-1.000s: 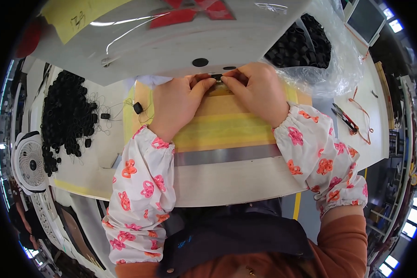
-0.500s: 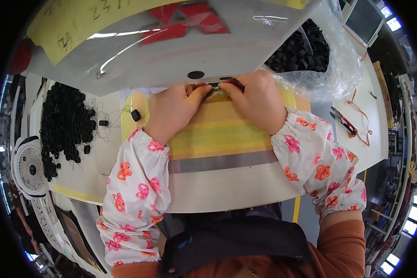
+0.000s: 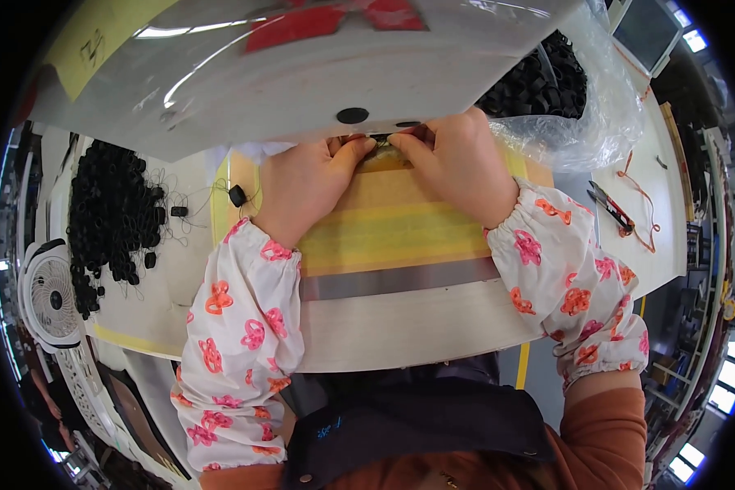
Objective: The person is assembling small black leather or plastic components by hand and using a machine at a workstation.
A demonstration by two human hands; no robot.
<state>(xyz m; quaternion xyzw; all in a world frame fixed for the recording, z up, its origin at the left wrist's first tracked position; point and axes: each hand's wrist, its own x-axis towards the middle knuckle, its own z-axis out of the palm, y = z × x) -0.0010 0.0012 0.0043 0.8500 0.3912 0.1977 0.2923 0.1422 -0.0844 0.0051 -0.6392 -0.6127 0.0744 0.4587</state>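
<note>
Left hand (image 3: pixel 306 180): thumb and finger pinching the small black piece
Right hand (image 3: pixel 457 167): pinching opposite, fingers partly hidden
Small black piece (image 3: pixel 381 139): between both hands' fingertips, neither clearly nearer; long axis too hidden to tell
Yellow-striped board (image 3: pixel 400 229): under the hands
Threaded black bead (image 3: pixel 237 195): just left of the left hand
Black pile (image 3: pixel 110 220): farther left

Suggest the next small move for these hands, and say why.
Probably steady the small black piece before releasing it: the bare left hand and bare right hand meet at it, close to the curved, glossy grey housing.
</note>
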